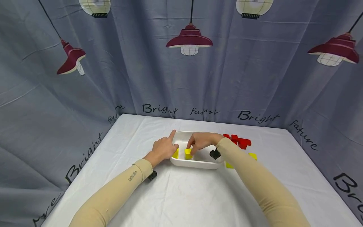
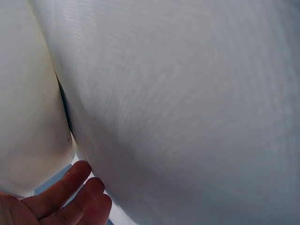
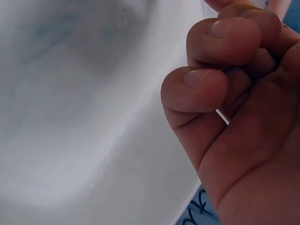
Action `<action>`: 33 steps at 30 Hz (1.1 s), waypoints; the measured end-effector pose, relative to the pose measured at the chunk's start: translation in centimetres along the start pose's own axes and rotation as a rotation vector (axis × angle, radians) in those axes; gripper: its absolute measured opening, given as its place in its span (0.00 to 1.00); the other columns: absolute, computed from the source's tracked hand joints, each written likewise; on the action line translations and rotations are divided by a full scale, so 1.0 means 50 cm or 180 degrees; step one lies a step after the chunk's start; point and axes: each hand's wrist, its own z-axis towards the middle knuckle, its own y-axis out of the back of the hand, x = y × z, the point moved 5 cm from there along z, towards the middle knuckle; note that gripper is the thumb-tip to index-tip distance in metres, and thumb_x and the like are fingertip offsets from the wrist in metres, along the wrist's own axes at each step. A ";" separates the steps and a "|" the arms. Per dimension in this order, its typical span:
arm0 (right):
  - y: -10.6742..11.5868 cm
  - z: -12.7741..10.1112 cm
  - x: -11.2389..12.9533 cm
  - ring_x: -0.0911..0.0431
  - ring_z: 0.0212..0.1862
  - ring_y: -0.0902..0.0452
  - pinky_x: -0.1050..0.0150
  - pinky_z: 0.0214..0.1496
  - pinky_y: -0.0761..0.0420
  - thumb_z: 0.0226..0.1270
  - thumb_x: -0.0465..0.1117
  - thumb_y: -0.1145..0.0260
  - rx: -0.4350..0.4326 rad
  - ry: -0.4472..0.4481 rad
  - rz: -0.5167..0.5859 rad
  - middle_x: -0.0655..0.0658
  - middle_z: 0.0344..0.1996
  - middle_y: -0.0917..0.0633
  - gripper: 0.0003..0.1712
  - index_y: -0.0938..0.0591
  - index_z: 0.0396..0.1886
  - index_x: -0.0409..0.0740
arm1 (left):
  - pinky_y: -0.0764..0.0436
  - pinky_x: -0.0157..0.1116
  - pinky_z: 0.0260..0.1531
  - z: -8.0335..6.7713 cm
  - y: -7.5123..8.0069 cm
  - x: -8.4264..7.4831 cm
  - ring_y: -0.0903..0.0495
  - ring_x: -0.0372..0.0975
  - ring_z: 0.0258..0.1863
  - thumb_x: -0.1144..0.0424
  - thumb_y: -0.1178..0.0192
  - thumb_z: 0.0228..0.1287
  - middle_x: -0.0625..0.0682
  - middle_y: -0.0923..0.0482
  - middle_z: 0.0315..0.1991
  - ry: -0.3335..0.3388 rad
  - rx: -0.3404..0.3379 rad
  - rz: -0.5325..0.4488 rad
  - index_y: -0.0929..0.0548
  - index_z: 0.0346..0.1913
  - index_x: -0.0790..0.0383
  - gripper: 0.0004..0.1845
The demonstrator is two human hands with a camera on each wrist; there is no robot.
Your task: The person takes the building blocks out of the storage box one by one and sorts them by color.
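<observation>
A white rectangular tray (image 1: 195,164) with raised sides stands on the white-covered table. My left hand (image 1: 164,148) grips its left rim, thumb over the inside and index finger pointing forward along the edge. In the left wrist view, the other fingers (image 2: 77,199) of that hand lie by the tray's outer wall. Inside the tray, my right hand (image 1: 202,140) pinches a yellow block (image 1: 188,154) low over the floor. Another yellow block (image 1: 176,154) sits at the left end, partly covered by my left thumb. Curled right fingers (image 3: 197,89) show above the white tray interior in the right wrist view.
Several red blocks (image 1: 244,142) lie to the right of the tray, beyond my right forearm. Two more yellow pieces show beside that sleeve, one at the tray's right corner (image 1: 229,165) and one farther right (image 1: 253,156). A grey printed curtain (image 1: 181,82) hangs behind the table.
</observation>
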 end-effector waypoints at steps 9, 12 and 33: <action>0.035 -0.045 -0.013 0.59 0.31 0.29 0.64 0.36 0.31 0.54 0.44 0.24 -0.0082 -0.0029 -0.0053 0.50 0.24 0.20 0.19 0.11 0.49 0.51 | 0.20 0.47 0.35 -0.002 0.004 0.004 0.18 0.46 0.35 0.45 0.51 0.69 0.59 0.15 0.47 0.0019 -0.0031 -0.0006 0.48 0.81 0.48 0.40; 0.043 -0.062 -0.022 0.59 0.31 0.29 0.64 0.37 0.30 0.55 0.45 0.25 -0.0129 -0.0049 -0.0083 0.50 0.25 0.20 0.21 0.11 0.51 0.50 | 0.20 0.47 0.35 -0.002 0.005 0.004 0.17 0.46 0.37 0.45 0.51 0.69 0.59 0.15 0.48 -0.0001 -0.0042 -0.0010 0.48 0.81 0.48 0.40; 0.075 -0.220 -0.085 0.57 0.24 0.34 0.65 0.31 0.33 0.58 0.46 0.25 -0.0470 -0.0334 0.0046 0.49 0.20 0.26 0.23 0.13 0.54 0.46 | 0.20 0.46 0.35 -0.003 0.001 0.003 0.19 0.45 0.35 0.45 0.51 0.70 0.59 0.15 0.47 -0.0007 -0.0003 -0.0001 0.49 0.81 0.48 0.40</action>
